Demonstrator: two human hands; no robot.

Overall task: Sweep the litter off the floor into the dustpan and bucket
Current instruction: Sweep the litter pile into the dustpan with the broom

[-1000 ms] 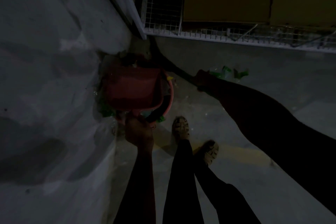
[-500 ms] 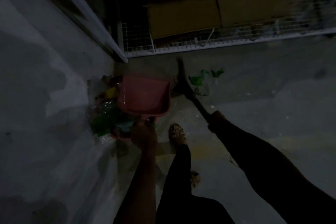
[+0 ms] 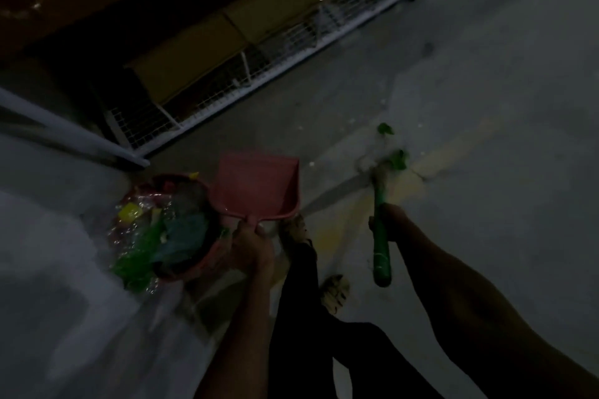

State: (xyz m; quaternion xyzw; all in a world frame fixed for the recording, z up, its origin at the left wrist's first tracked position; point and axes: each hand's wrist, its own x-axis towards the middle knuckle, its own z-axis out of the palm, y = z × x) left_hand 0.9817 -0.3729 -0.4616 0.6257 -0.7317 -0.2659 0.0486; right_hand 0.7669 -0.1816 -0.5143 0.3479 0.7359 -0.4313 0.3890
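Dim concrete floor (image 3: 470, 81) is forming the working area, bounded at the far side by a wire-mesh rack (image 3: 259, 81). Loose green litter (image 3: 397, 160) is lying on the floor just beyond the right hand (image 3: 390, 220), near a faded yellow floor marking (image 3: 418, 172).

The right hand is clamping a green-handled broom (image 3: 380, 246), with the handle end pointing back toward the person and the head blurred against the litter. The right forearm is extending forward from the lower right of the frame.

The left hand (image 3: 248, 244) is closing around the short handle of the pink dustpan (image 3: 257, 188), holding the pan with its open mouth facing away. Immediately to the left of this hand, the red bucket (image 3: 181, 266) is standing against the wall, already loaded with green and yellow scraps.

Judged step: the pan appears emptied and is being redirected toward the remaining litter. The next move calls for lowering the pan lip flat to the floor beside the green litter, then drawing the broom toward it.
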